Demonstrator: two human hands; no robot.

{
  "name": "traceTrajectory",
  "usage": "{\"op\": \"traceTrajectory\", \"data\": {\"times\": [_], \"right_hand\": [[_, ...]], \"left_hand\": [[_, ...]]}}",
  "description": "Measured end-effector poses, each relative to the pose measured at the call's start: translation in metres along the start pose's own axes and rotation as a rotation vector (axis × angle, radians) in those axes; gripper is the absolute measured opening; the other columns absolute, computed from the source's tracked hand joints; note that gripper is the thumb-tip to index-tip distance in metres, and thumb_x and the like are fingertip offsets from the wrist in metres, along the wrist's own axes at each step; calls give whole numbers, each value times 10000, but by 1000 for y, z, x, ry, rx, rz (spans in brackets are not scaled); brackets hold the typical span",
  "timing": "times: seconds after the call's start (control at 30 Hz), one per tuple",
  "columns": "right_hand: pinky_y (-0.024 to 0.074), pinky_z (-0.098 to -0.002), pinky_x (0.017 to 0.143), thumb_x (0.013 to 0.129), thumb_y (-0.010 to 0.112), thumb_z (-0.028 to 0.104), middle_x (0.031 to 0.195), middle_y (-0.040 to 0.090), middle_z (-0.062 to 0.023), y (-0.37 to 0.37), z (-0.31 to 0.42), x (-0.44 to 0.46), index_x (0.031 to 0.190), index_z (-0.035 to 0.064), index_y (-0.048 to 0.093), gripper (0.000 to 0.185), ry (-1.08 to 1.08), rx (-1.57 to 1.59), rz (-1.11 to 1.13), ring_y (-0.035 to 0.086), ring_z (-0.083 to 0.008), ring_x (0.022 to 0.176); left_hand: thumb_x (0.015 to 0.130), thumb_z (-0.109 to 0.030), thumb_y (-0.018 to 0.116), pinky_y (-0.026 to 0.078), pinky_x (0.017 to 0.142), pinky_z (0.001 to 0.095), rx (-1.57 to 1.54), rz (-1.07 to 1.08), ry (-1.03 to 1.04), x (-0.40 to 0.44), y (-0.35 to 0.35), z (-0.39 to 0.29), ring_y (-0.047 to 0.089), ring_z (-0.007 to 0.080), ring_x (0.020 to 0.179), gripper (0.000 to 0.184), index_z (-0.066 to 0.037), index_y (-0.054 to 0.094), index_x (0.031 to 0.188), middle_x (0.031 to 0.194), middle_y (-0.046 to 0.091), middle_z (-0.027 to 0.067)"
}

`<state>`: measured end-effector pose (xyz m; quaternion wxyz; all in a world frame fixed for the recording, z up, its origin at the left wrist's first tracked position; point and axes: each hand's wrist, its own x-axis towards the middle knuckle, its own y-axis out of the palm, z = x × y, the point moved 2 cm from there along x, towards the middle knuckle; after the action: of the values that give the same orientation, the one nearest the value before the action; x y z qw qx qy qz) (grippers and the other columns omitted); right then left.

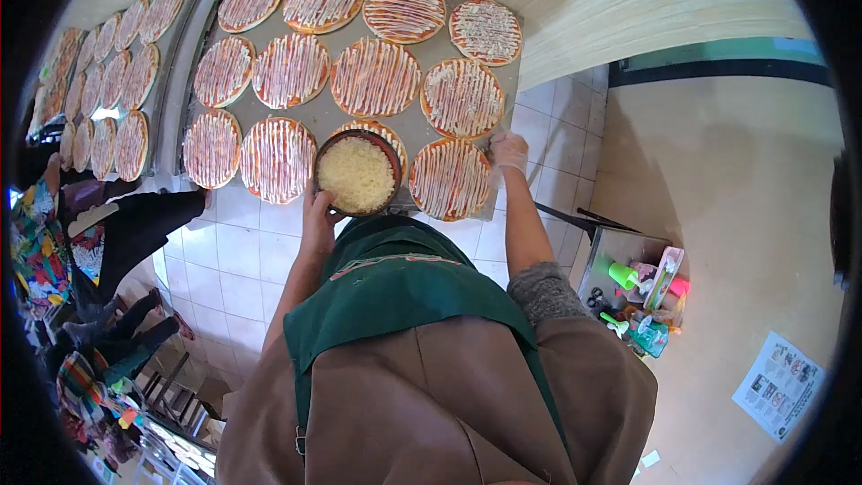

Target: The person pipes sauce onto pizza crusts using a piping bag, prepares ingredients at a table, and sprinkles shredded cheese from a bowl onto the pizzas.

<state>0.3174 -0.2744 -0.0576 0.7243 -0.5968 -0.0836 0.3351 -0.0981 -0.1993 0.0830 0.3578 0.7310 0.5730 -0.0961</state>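
My left hand (318, 216) grips a dark round bowl (395, 194) by its near left side. Grated cheese (357, 175) fills the bowl, which covers part of a pizza (386, 133) behind it. In a clear plastic glove, my right hand (509, 151) is at the tray's right edge, beside a pizza striped with white sauce (450, 180). Its fingers look curled in; whatever they hold is hidden. Pale shreds lie over the sauce on the top right pizza (485, 32) and the pizza below it (462, 98). Other pizzas in rows show white and red stripes.
The metal tray (314, 117) carries several pizzas, and a second tray (171, 81) of them adjoins it on the left. Other people (117, 242) are at the left. A small side table (600, 260) with colourful items stands at right, near a wall with a paper notice (778, 386).
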Motion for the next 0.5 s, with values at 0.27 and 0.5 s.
{"op": "traceTrajectory", "data": {"times": [0.27, 0.5], "right_hand": [[474, -315, 816, 702, 704, 209, 929, 638, -111, -128, 190, -114, 933, 58, 665, 279, -754, 445, 311, 593, -223, 924], [419, -375, 902, 674, 669, 104, 1015, 586, -164, -76, 186, -146, 1060, 79, 590, 396, -928, 246, 141, 524, -331, 1019]], "left_hand": [[782, -107, 540, 515, 673, 328, 98, 38, -18, 33, 43, 18, 549, 179, 899, 539, -94, 337, 1282, 1030, 514, 91], [766, -129, 571, 505, 632, 293, 124, 137, -2, 53, 70, 36, 569, 151, 797, 571, -90, 336, 1284, 930, 542, 75]]}}
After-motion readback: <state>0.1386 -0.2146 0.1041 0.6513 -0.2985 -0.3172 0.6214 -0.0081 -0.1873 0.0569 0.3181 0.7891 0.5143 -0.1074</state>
